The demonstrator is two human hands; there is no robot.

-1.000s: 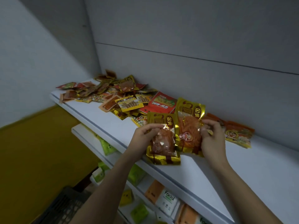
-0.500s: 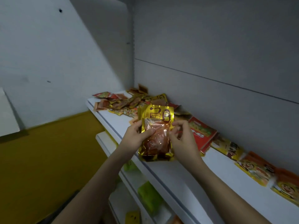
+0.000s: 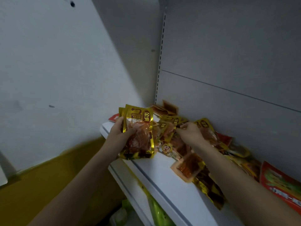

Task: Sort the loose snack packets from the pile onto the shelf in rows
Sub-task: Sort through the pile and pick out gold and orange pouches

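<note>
My left hand [image 3: 119, 135] grips a stack of gold-edged snack packets [image 3: 140, 132] upright at the left end of the white shelf [image 3: 156, 173]. To its right, my right hand [image 3: 189, 132] reaches into the pile of loose packets [image 3: 172, 126], its fingertips pinching the edge of a gold packet there. The pile runs along the back wall from the shelf's left corner to the right. A small orange packet [image 3: 187, 168] lies near the shelf's front, below my right forearm.
A large red packet [image 3: 281, 183] lies on the shelf at the far right. Below the shelf edge, green packets [image 3: 156, 211] sit on a lower shelf. A white wall stands at the left and a grey back panel behind the pile.
My right hand has let go of the gold packets and moved right into the pile. My left hand now holds the stack alone. The view has swung toward the shelf's left end.
</note>
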